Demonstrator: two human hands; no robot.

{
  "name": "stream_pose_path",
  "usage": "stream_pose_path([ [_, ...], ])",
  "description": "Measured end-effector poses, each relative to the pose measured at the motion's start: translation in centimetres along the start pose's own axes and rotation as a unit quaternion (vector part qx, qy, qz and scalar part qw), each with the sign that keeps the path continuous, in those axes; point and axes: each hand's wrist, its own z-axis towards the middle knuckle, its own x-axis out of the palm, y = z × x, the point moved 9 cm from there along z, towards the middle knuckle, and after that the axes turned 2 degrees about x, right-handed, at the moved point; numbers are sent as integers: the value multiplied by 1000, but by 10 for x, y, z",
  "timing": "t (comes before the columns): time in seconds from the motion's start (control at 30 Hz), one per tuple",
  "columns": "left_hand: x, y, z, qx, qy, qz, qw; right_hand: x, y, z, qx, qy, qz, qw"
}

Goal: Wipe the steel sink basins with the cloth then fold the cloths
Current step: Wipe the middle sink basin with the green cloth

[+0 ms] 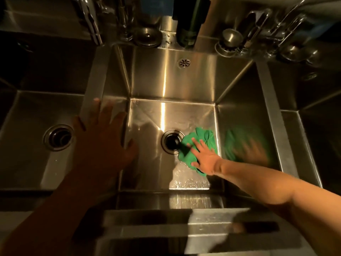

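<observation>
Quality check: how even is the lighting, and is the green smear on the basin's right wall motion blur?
Head view: dim, warm light; left hand in deep shadow, right hand and green cloth well lit. Head view: a glare streak runs down the back wall. Head view: the smear looks like a blurred reflection of cloth and hand.

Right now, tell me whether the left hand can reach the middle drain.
Likely yes: the left hand rests on the divider beside it, the drain lies uncovered, and the green cloth under the right hand sits beyond it.
</observation>
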Motion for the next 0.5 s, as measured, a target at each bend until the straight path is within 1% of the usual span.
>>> stream_pose_path([
  [0.1, -4, -2, -2, -7, 1, 11, 1000, 22, 17, -20, -91, 37, -82, 992],
  [0.17, -4, -2, -2, -8, 14, 17, 1000, 37, 39, -30, -159, 72, -126, 977],
  [0.23, -4, -3, 0, -10, 23, 31, 999, 53, 64, -30, -200, 93, -168, 961],
  [0.27, -3, -3, 0, -12, 25, 39, 999, 54, 78, -29, -220, 87, -184, 954],
  [0.3, -2, -3, 1, -12, 25, 42, 999, 50, 95, -26, -248, 64, -200, 946],
  [0.37, -1, -5, 3, -9, 22, 37, 999, 36, 133, -18, -316, -13, -237, 918],
  [0.4, 0, -4, 4, -8, 22, 39, 999, 29, 151, -11, -329, -51, -258, 907],
  [0.43, 1, -3, 5, -9, 24, 43, 999, 24, 166, -2, -322, -53, -251, 911],
  [0.5, 4, 0, 7, -12, 27, 40, 999, 25, 190, 20, -284, -25, -240, 928],
])
